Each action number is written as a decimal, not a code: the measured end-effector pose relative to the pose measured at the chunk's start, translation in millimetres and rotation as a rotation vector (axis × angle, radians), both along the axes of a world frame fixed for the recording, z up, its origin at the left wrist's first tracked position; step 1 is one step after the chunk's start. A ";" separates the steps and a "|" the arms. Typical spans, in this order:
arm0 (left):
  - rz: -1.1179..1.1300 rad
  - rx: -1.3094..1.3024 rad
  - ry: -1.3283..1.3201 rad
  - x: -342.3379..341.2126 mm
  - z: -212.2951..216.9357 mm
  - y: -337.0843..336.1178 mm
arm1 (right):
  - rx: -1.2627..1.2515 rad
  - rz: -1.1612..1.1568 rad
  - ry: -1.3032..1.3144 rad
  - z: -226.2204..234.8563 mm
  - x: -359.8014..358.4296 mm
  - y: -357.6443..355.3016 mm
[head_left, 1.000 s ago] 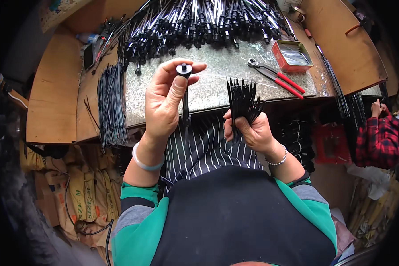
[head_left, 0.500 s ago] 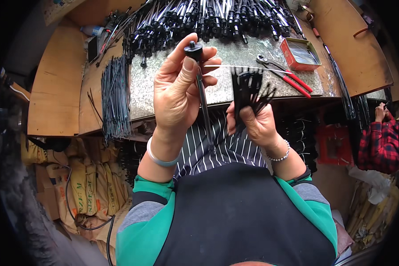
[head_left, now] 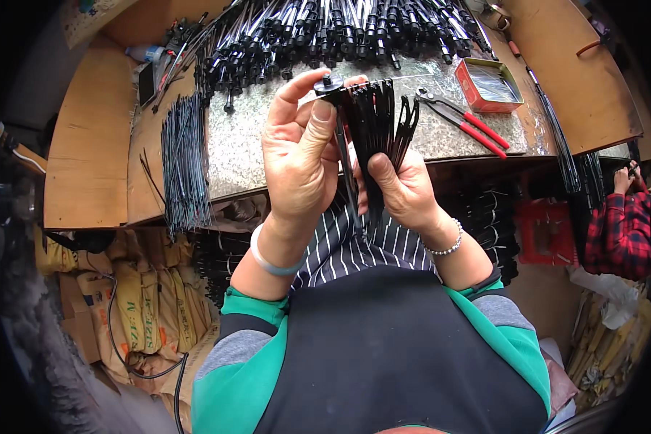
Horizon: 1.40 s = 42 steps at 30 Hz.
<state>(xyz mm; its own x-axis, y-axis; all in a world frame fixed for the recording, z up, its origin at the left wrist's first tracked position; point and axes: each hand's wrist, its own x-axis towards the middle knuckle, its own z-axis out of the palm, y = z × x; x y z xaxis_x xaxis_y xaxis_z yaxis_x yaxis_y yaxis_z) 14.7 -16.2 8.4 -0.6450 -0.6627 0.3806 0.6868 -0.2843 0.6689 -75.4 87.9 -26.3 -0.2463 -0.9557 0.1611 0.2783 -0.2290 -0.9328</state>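
Observation:
Near the front edge of the bench, my left hand pinches a black round cap with a short stud on top, and thin dark rods hang below it. My right hand is closed on a fanned bundle of thin black rods that look like umbrella ribs, their looped tips upward. A thin wire runs from the cap along the tips of the ribs and sticks out to the right. The bundle now stands close beside the cap. How the wire is fixed at the cap is hidden by my fingers.
Red-handled pliers lie on the speckled board, near a red tin of thin wires. A dark rod stack lies left; shafts with black fittings fill the back. Another person's checked sleeve is far right.
My right hand has brought the rib bundle up and left along the wire, close to the cap. My left hand has shifted slightly right and down, still pinching the cap.

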 end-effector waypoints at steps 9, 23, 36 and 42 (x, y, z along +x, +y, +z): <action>0.224 0.015 -0.046 -14.5 -1.0 14.7 | -0.115 -0.329 0.544 -10.6 -0.1 -9.1; 0.146 -0.014 -0.112 -24.9 2.9 22.0 | -0.096 -0.297 0.311 -14.2 -0.3 -10.6; 0.511 -0.320 -0.230 -29.6 -12.5 20.3 | -0.208 -0.651 0.704 -16.4 -5.9 -16.7; 0.459 -0.231 -0.248 -31.3 -10.8 17.3 | -0.153 -0.593 0.684 -20.1 -5.8 -11.2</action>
<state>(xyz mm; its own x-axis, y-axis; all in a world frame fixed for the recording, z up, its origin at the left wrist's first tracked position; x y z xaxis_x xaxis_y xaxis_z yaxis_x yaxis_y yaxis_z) -16.6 1.1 -2.5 -0.3987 -0.8134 0.4235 0.5202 0.1797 0.8349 -81.1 76.7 -46.4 -0.4934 -0.6596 0.5670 -0.5259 -0.2930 -0.7985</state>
